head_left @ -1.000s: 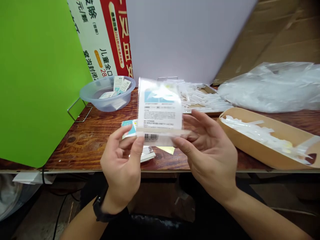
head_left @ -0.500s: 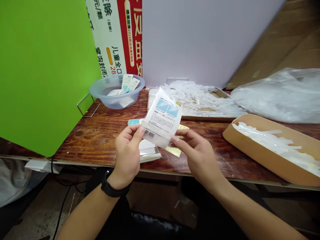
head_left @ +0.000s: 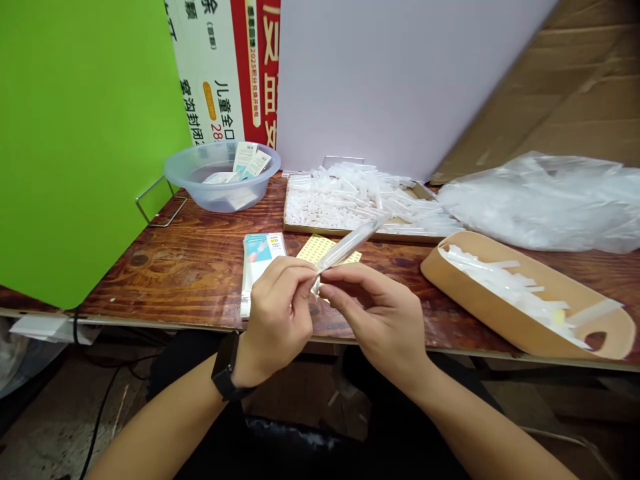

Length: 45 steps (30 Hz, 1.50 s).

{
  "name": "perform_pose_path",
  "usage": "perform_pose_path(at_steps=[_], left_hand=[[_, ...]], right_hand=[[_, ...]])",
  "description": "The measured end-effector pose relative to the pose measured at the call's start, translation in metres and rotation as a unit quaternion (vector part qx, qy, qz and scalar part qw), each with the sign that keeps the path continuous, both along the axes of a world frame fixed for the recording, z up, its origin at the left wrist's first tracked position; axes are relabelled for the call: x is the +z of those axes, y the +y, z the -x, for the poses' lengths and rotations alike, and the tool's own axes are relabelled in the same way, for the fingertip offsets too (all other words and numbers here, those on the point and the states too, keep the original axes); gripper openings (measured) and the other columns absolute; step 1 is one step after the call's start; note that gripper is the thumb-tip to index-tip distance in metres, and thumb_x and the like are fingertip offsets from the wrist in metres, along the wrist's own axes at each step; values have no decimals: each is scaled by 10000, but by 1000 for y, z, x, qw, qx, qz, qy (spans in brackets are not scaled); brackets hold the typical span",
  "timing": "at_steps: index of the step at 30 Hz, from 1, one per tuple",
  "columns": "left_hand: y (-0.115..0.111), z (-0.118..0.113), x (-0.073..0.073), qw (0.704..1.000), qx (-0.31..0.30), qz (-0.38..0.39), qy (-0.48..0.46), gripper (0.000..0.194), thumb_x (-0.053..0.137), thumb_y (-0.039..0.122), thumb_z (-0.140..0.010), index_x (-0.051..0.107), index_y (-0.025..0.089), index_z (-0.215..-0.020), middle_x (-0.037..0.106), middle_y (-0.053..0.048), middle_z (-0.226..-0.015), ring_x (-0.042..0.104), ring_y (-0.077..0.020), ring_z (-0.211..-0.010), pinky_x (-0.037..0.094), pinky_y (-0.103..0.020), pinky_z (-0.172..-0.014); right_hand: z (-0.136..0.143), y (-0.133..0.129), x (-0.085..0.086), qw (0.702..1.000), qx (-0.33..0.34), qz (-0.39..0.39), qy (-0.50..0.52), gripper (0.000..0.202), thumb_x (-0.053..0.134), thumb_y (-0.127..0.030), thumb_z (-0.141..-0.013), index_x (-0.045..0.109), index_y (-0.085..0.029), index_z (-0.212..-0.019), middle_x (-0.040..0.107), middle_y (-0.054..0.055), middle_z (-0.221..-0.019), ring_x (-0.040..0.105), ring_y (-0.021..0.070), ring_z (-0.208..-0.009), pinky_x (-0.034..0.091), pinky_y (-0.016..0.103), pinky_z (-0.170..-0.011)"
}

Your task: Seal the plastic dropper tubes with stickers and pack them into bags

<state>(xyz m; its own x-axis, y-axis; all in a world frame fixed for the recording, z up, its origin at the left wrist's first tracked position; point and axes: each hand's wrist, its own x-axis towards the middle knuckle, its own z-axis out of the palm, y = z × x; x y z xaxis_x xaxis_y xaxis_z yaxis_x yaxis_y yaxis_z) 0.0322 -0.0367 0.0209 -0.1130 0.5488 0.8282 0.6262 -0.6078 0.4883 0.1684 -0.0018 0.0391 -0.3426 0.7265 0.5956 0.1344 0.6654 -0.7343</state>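
A clear plastic packet [head_left: 350, 244] is tilted nearly edge-on between my hands, so the print on its card does not show. My left hand [head_left: 283, 310] is closed, pinching the near end of the packet between thumb and fingers. At that same end, the thumb and forefinger of my right hand [head_left: 383, 310] pinch the plastic. Beside my left hand lies a stack of printed packets [head_left: 264, 248] with blue-and-white cards. Behind the fingers, a yellow sheet of small round stickers [head_left: 311, 249] lies partly covered on the table.
A translucent basin [head_left: 200, 188] at the back left holds several packets. A shallow cardboard tray [head_left: 320, 229] is heaped with clear plastic tubes [head_left: 345, 193]. To the right are a tan bin [head_left: 480, 317] of whitish strips and a large clear bag [head_left: 545, 203]. A green board [head_left: 85, 147] stands left.
The packet has turned from showing its printed back to nearly edge-on. My hands have come closer together at its near end. The view has shifted slightly, uncovering the stack and sticker sheet.
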Motion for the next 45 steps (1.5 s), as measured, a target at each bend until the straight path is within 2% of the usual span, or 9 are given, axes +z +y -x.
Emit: perform_pose_path(at_steps=[14,18,22,28,31,33,36,40,45], left_hand=[[1,-1,-4,997,-20,-26,68,182,506,13,-833,597,150,-911,660,-89,-919,625,-176,-906,527,-311,-809],[0,-4,-2,999,-5,-5,48,146,513,40,-847,582,162,-889,654,-73,-902,622,-167,-888,519,-307,-810],[-2,-7,-1,999,-18,39,-28,131,502,54,-859,566,166,-876,644,-75,-970,614,-172,-983,495,-317,-876],[-1,2,1,987,-20,103,-124,70,506,128,-874,551,175,-849,628,-54,-925,602,-150,-877,486,-270,-761],[0,7,4,983,-45,152,-92,73,498,146,-875,543,172,-824,613,-42,-858,582,-139,-807,465,-263,-719],[0,7,6,979,-73,181,-55,85,491,140,-873,541,170,-810,603,-33,-828,567,-130,-777,452,-258,-699],[-2,4,5,974,-96,201,-36,77,489,135,-868,536,172,-821,595,-31,-833,561,-133,-779,448,-260,-694],[-2,2,-3,964,-122,234,-14,147,515,163,-864,526,185,-1008,610,-64,-966,593,-174,-877,485,-290,-761],[4,7,-10,947,-182,264,-21,493,592,222,-840,466,245,-1316,642,-95,-1137,652,-207,-915,543,-310,-780]], right_hand=[[-10,14,5,987,101,121,-1,142,670,-243,-805,599,-170,-706,601,1,-671,552,130,-636,460,254,-598],[-6,11,0,997,58,56,-2,132,603,-209,-840,537,-186,-729,553,-8,-696,517,124,-652,436,253,-605],[-3,14,-9,998,-52,-26,3,130,555,-199,-866,487,-199,-755,527,-9,-707,496,119,-625,425,256,-585],[-11,31,-10,947,-240,-204,-70,147,633,-270,-826,548,-202,-925,585,57,-845,542,173,-693,462,331,-648],[-16,30,-2,944,-181,-261,-88,342,696,-329,-778,579,-187,-1065,628,124,-1025,586,272,-963,467,422,-845],[-18,28,3,969,-64,-202,-129,274,687,-342,-794,624,-188,-1011,672,101,-978,614,256,-938,480,392,-826],[-19,25,9,985,67,-2,-157,188,639,-351,-842,665,-175,-780,680,39,-743,615,168,-694,478,284,-632],[-23,29,9,976,65,194,-76,307,734,-435,-729,652,-152,-643,629,17,-618,555,137,-569,441,249,-523],[-27,35,3,969,36,241,-31,333,749,-456,-703,637,-152,-625,595,5,-574,510,115,-500,406,235,-462]])
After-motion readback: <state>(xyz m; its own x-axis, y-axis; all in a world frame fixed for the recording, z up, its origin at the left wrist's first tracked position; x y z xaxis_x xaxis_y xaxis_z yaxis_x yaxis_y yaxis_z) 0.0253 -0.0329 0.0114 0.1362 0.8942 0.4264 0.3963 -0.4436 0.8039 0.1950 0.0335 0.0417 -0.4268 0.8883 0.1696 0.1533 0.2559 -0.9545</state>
